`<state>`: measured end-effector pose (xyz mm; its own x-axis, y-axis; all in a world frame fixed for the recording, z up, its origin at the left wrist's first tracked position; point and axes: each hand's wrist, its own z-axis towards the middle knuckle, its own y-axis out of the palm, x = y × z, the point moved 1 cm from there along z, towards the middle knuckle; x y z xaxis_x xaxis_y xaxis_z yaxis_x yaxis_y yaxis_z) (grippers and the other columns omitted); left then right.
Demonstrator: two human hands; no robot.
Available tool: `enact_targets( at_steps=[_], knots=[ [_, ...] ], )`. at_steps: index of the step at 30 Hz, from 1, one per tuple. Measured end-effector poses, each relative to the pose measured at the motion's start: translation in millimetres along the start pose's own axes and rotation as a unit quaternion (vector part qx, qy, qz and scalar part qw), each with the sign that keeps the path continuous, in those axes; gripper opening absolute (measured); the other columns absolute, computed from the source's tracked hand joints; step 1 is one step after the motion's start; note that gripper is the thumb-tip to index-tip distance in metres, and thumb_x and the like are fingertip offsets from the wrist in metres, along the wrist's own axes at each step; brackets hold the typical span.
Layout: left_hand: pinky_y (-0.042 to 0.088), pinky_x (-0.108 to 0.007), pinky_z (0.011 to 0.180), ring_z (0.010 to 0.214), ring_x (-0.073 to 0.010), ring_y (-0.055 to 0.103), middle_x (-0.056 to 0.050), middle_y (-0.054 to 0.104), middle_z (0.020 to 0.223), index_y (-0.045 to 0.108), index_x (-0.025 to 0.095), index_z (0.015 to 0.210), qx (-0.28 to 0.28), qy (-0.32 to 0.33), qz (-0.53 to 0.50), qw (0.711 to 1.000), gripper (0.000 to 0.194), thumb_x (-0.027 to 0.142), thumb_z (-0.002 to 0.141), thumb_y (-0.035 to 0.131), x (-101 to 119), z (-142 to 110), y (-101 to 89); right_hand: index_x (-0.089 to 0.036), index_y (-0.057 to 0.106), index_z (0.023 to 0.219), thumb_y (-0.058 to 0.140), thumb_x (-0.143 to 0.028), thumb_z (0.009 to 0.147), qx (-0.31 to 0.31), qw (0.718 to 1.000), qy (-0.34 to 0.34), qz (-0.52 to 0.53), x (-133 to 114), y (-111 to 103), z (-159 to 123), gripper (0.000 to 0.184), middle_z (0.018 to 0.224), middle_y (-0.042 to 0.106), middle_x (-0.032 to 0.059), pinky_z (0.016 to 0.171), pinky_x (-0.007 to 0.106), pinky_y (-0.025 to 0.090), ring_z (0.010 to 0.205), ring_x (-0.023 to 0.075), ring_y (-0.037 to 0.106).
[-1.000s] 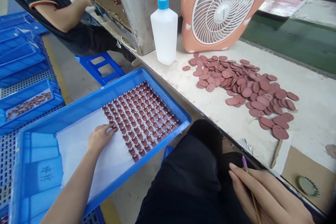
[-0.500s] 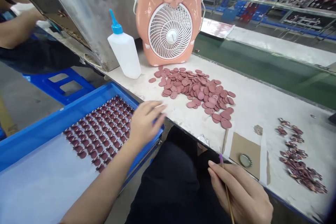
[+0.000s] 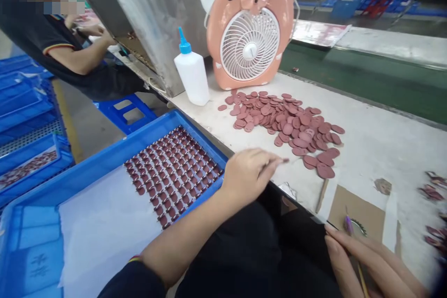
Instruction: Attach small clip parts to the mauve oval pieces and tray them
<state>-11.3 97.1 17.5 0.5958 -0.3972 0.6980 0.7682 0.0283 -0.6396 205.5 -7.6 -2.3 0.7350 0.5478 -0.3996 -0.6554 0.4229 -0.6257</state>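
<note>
My left hand point(image 3: 246, 177) reaches over the white workbench point(image 3: 370, 153) and pinches a small mauve piece point(image 3: 284, 160) at its fingertips. Just beyond lies a loose pile of flat mauve discs point(image 3: 288, 123), close to my fingers but apart from them. Neat rows of small mauve parts point(image 3: 171, 172) stand on a white sheet point(image 3: 104, 228) in a blue plastic tray point(image 3: 115, 146), to the left of my hand. My right hand point(image 3: 366, 260), low at the right, holds a thin wooden stick point(image 3: 359, 274) with a purple tip point(image 3: 348, 225).
A white glue bottle point(image 3: 191, 74) with a blue nozzle and a peach bear-shaped fan point(image 3: 249, 44) stand behind the discs, beside a metal machine housing point(image 3: 146, 14). A person point(image 3: 66, 51) sits at the left. Stacked blue trays point(image 3: 24, 102) lie further left.
My left hand has moved right, away from the tray and over the bench edge, now pinching a small piece. The view has swung left, and my right hand has shifted little.
</note>
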Motion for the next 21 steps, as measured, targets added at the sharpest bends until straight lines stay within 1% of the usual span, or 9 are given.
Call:
enact_targets(
  at_steps=[3, 5, 7, 11, 15, 17, 18, 19, 21],
  knots=[
    [0.055, -0.021, 0.064, 0.072, -0.0133, 0.071, -0.003, 0.079, 0.083, 0.074, 0.019, 0.092, -0.066, -0.046, -0.165, 0.983, 0.026, 0.030, 0.098, 0.051, 28, -40, 1.5, -0.021, 0.071, 0.101, 0.065, -0.029, 0.092, -0.033, 0.995, 0.089, 0.029, -19, -2, 23, 0.013, 0.088, 0.071, 0.0046, 0.064, 0.024, 0.055, 0.072, 0.0166, 0.068],
    [0.051, -0.019, 0.053, 0.061, -0.0113, 0.067, -0.002, 0.077, 0.075, 0.074, 0.018, 0.086, -0.110, -0.185, -0.332, 0.918, 0.024, 0.033, 0.094, 0.058, 35, -59, 7.8, -0.022, 0.071, 0.099, 0.064, -0.029, 0.092, -0.058, 0.978, 0.161, 0.117, -27, 0, 34, 0.013, 0.084, 0.071, 0.0044, 0.060, 0.024, 0.055, 0.070, 0.0166, 0.068],
    [0.047, -0.015, 0.049, 0.054, -0.0079, 0.060, 0.000, 0.072, 0.066, 0.075, 0.019, 0.079, -0.141, -0.287, -0.430, 0.844, 0.023, 0.037, 0.089, 0.064, 37, -69, 15.1, -0.021, 0.072, 0.096, 0.064, -0.028, 0.092, -0.076, 0.940, 0.246, 0.222, -28, 2, 37, 0.011, 0.079, 0.070, 0.0039, 0.059, 0.024, 0.056, 0.067, 0.0161, 0.068],
    [0.047, -0.012, 0.050, 0.057, -0.0069, 0.060, 0.002, 0.066, 0.062, 0.073, 0.019, 0.074, -0.211, -0.360, -0.529, 0.739, 0.024, 0.039, 0.087, 0.068, 37, -66, 24.2, -0.020, 0.073, 0.093, 0.069, -0.031, 0.089, -0.075, 0.835, 0.382, 0.389, -23, 0, 29, 0.012, 0.077, 0.070, 0.0027, 0.054, 0.019, 0.055, 0.061, 0.0129, 0.067],
    [0.051, -0.013, 0.050, 0.064, -0.0098, 0.068, -0.003, 0.072, 0.075, 0.075, 0.017, 0.079, -0.318, -0.404, -0.587, 0.625, 0.030, 0.045, 0.086, 0.067, 38, -64, 32.2, -0.019, 0.074, 0.090, 0.073, -0.028, 0.086, -0.084, 0.805, 0.392, 0.438, -17, -9, 23, 0.010, 0.073, 0.069, 0.0015, 0.053, 0.016, 0.054, 0.058, 0.0105, 0.065],
    [0.054, -0.014, 0.054, 0.070, -0.0122, 0.071, -0.005, 0.074, 0.079, 0.076, 0.019, 0.086, -0.298, -0.370, -0.611, 0.633, 0.032, 0.049, 0.085, 0.066, 38, -70, 40.3, -0.019, 0.075, 0.089, 0.073, -0.028, 0.086, -0.075, 0.801, 0.399, 0.439, -15, -12, 21, 0.010, 0.072, 0.069, 0.0019, 0.053, 0.017, 0.054, 0.057, 0.0108, 0.065],
    [0.056, -0.016, 0.059, 0.075, -0.0130, 0.072, -0.005, 0.076, 0.082, 0.076, 0.022, 0.091, -0.255, -0.339, -0.613, 0.666, 0.028, 0.048, 0.082, 0.070, 37, -73, 45.0, -0.019, 0.075, 0.090, 0.073, -0.029, 0.086, -0.059, 0.799, 0.406, 0.439, -14, -12, 19, 0.010, 0.072, 0.069, 0.0023, 0.053, 0.017, 0.054, 0.057, 0.0110, 0.065],
    [0.057, -0.017, 0.066, 0.079, -0.0138, 0.072, -0.004, 0.077, 0.087, 0.076, 0.025, 0.096, -0.193, -0.296, -0.600, 0.717, 0.026, 0.043, 0.077, 0.077, 37, -77, 49.4, -0.020, 0.075, 0.092, 0.073, -0.029, 0.086, -0.035, 0.796, 0.414, 0.439, -15, -11, 16, 0.011, 0.072, 0.069, 0.0025, 0.053, 0.018, 0.055, 0.057, 0.0112, 0.064],
    [0.058, -0.021, 0.078, 0.088, -0.0154, 0.072, -0.001, 0.077, 0.096, 0.074, 0.033, 0.106, -0.046, -0.172, -0.529, 0.830, 0.047, 0.029, 0.062, 0.090, 36, -83, 55.7, -0.022, 0.074, 0.094, 0.072, -0.029, 0.087, 0.014, 0.786, 0.430, 0.444, -19, -7, 10, 0.010, 0.071, 0.070, 0.0024, 0.053, 0.017, 0.055, 0.057, 0.0106, 0.063]
  ],
)
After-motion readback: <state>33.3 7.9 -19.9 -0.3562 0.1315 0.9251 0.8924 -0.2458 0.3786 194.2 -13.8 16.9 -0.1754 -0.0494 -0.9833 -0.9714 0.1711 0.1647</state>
